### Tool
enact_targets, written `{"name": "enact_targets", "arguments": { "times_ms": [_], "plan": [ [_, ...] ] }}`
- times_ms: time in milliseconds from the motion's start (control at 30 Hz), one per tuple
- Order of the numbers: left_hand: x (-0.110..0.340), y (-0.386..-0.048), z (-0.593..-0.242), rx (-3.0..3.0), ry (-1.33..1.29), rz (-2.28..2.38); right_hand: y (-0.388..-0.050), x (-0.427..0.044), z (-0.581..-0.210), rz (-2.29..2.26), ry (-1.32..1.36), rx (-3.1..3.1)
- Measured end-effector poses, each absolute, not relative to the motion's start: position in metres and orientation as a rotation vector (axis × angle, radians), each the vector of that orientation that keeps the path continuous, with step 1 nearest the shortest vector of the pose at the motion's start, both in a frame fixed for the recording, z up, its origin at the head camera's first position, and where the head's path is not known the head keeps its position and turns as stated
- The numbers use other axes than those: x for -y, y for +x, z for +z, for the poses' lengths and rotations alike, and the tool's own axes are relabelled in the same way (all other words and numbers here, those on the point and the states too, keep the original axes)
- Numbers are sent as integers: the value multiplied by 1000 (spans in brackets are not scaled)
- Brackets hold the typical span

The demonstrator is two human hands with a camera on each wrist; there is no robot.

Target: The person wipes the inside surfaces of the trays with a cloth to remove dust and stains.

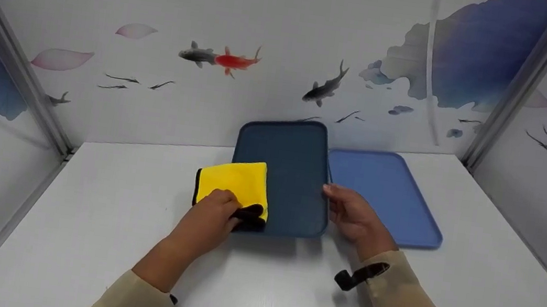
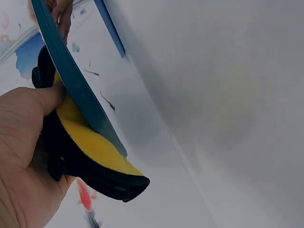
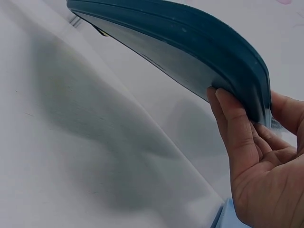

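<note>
A dark teal tray (image 1: pixel 296 177) is held tilted above the white table, its inner face toward me. My right hand (image 1: pixel 355 217) grips its right edge, thumb on the rim and fingers behind, as the right wrist view shows on the tray (image 3: pixel 190 38). My left hand (image 1: pixel 209 221) holds a folded yellow cloth (image 1: pixel 235 180) with black edging against the tray's lower left part. In the left wrist view the thumb and fingers are curled round the bunched cloth (image 2: pixel 95 147), which lies against the tray (image 2: pixel 78 85).
A lighter blue tray (image 1: pixel 380 188) lies flat on the white table (image 1: pixel 112 217) to the right, partly behind the teal one. White panels (image 1: pixel 280 22) with painted fish and petals stand behind and at both sides. A dark strap (image 1: pixel 360 276) circles the right wrist.
</note>
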State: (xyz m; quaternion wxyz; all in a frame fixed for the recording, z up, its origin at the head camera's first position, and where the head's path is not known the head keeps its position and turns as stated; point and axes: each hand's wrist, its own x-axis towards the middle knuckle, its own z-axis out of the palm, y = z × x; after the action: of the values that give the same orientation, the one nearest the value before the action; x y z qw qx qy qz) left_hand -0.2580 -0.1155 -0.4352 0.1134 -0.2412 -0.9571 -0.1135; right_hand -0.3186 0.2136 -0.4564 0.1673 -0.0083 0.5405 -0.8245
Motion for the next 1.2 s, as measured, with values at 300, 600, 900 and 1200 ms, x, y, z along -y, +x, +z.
{"name": "enact_targets", "arguments": {
  "times_ms": [300, 600, 900, 1200],
  "plan": [
    [110, -253, -436, 2857, -733, -358, -319, -211, -458, -2365, 35, -1571],
    [102, -251, -435, 2882, -747, -372, -319, -209, -458, -2388, 40, -1572],
    [92, -250, -433, 2901, -793, -429, -318, -208, -458, -2378, 22, -1584],
    [73, -253, -429, 2905, -821, -463, -318, -209, -458, -2408, 25, -1548]
  ]
}}
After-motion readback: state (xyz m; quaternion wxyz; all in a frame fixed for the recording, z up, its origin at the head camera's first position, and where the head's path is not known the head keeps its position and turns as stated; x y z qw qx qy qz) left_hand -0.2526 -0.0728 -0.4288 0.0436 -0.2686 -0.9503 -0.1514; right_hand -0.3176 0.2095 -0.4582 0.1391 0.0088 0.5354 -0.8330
